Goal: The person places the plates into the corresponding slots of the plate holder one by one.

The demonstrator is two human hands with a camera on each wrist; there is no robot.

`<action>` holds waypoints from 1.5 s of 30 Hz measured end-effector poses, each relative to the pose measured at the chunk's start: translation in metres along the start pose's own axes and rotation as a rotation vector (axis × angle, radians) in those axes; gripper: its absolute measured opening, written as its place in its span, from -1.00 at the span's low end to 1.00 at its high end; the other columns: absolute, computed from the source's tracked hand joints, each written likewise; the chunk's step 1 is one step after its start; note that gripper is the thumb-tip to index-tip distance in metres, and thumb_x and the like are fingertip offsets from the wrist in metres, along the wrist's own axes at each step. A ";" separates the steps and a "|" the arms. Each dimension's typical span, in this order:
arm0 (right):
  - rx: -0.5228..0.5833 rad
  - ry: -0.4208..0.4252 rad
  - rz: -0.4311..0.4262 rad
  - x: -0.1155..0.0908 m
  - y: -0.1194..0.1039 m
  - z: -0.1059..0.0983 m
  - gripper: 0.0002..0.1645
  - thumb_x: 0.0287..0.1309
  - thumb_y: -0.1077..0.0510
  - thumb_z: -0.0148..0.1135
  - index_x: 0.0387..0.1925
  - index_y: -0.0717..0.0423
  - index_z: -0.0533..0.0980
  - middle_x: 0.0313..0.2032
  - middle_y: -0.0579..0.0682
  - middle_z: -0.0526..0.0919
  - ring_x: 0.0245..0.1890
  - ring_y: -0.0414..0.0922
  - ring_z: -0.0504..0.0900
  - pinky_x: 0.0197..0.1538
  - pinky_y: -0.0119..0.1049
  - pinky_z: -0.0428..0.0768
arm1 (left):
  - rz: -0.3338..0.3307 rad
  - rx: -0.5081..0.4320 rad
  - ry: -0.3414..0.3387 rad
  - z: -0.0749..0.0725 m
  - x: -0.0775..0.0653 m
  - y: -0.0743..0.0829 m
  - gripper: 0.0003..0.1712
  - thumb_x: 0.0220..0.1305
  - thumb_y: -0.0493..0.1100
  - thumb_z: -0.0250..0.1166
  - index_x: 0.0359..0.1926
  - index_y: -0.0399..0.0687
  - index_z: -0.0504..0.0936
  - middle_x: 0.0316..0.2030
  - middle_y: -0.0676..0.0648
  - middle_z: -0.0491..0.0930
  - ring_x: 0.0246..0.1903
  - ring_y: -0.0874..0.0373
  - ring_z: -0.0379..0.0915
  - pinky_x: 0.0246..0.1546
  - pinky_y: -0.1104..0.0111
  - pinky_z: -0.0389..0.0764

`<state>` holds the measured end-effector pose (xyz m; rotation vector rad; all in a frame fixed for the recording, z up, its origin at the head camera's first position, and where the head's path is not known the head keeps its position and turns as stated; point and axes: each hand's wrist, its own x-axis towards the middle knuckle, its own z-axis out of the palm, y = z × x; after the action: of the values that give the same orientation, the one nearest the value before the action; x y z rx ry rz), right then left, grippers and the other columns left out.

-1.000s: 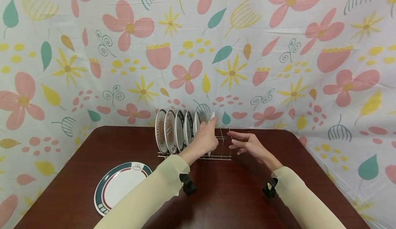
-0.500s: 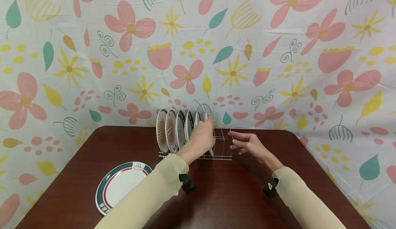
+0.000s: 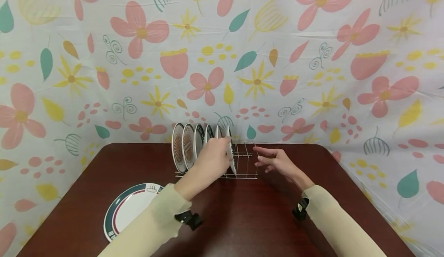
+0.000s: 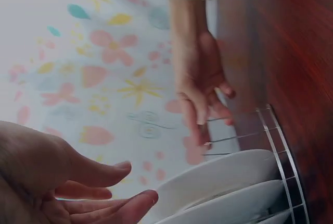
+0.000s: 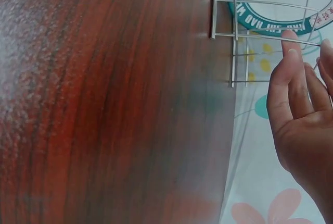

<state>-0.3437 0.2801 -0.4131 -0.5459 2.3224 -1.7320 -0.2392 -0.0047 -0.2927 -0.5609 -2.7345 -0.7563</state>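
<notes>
The wire dish rack (image 3: 247, 178) holds several plates on edge; the rightmost plate (image 3: 231, 155) has a dark lettered rim, which appears green in the right wrist view as the plate rim (image 5: 270, 25). My left hand (image 3: 213, 157) is beside this plate, overlapping it in the head view. In the left wrist view, its thumb and fingers stand apart with nothing between them, near the white plates (image 4: 229, 174). My right hand (image 3: 277, 162) pinches the upright end wire of the rack between thumb and fingers, on the rack's right side.
Another plate (image 3: 130, 210), white with a green rim and a red ring, lies flat at the left front of the dark red-brown table (image 3: 249, 218). My left sleeve (image 3: 149, 222) covers part of it. A floral cloth (image 3: 222, 56) hangs behind the table.
The rightmost plate has come to stand in the rack beside the others. My left hand has loosened from it and drawn back leftward. The right hand stays at the rack's end.
</notes>
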 end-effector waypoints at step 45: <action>-0.039 0.015 0.035 0.005 -0.002 0.002 -0.38 0.54 0.17 0.22 0.53 0.15 0.37 0.40 0.17 0.50 -0.02 -0.02 0.79 -0.28 -0.15 0.72 | -0.533 -0.850 -0.326 -0.076 -0.199 -0.309 -0.17 0.43 -0.32 0.33 0.58 -0.38 0.15 0.28 -0.35 0.47 -0.02 -0.11 0.66 -0.13 -0.07 0.75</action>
<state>-0.3468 0.2755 -0.4113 -0.4969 2.3658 -1.6846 -0.1823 -0.3485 -0.4317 -0.0656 -2.7611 -2.1641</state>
